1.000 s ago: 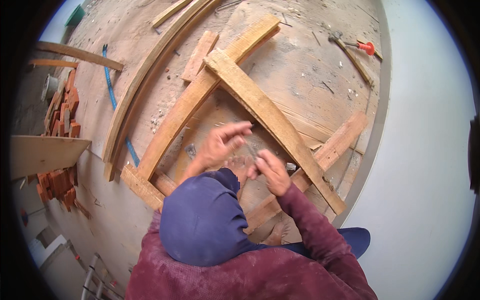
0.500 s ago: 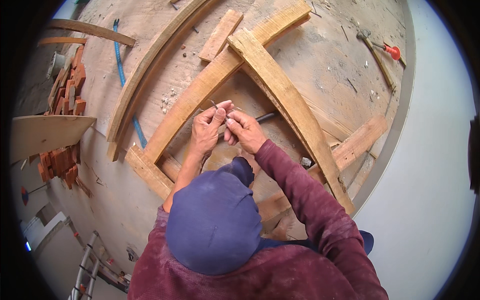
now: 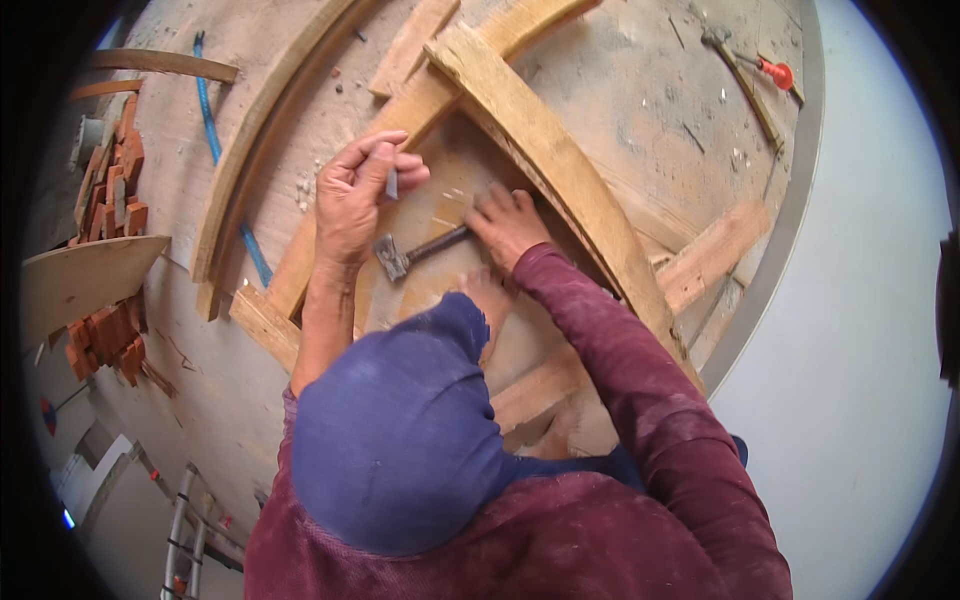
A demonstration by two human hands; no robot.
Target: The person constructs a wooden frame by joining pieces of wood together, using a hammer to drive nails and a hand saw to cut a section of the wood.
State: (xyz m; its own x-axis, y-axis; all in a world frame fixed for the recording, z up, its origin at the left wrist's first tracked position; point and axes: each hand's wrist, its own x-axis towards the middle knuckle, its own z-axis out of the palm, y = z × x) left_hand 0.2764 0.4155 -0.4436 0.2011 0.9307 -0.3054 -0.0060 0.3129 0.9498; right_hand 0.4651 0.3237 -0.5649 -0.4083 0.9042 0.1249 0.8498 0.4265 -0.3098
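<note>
Left hand: one, the person's left hand (image 3: 350, 205), raised over the nearer crossed timber, thumb and fingers pinching a single small grey piece (image 3: 392, 184); it's nail-like, but too blurred for me to swear to.
Right hand: one, the person's right hand (image 3: 506, 228), down low, fingers at the handle end of a hammer; I can't tell from here whether they have closed around it.
Hammers: two. The near hammer (image 3: 393, 258) lies within the angle of the crossed timbers, head toward the left hand; the far hammer (image 3: 745, 88) lies at the upper right, touched by nobody.
Red-guarded tool: one red-guarded tool (image 3: 775, 73), just beside that far hammer.
Crossed timbers: two, an upper timber (image 3: 560, 160) resting over a lower timber (image 3: 400, 118).
Shorter wood: three, a short block (image 3: 415, 45) near the crossing, an end piece (image 3: 266, 325) at the lower left, and a plank (image 3: 715, 257) running beneath the upper timber.
Long timbers: what look like two long timbers (image 3: 280, 110), side by side on the left.
Blue bar: one blue bar (image 3: 208, 110), showing in two stretches either side of those.
Brick heaps: two, an upper brick heap (image 3: 122, 175) and a lower brick heap (image 3: 106, 345), with one pale board (image 3: 90, 285) between.
Ladder: one ladder (image 3: 180, 540), lower left.
</note>
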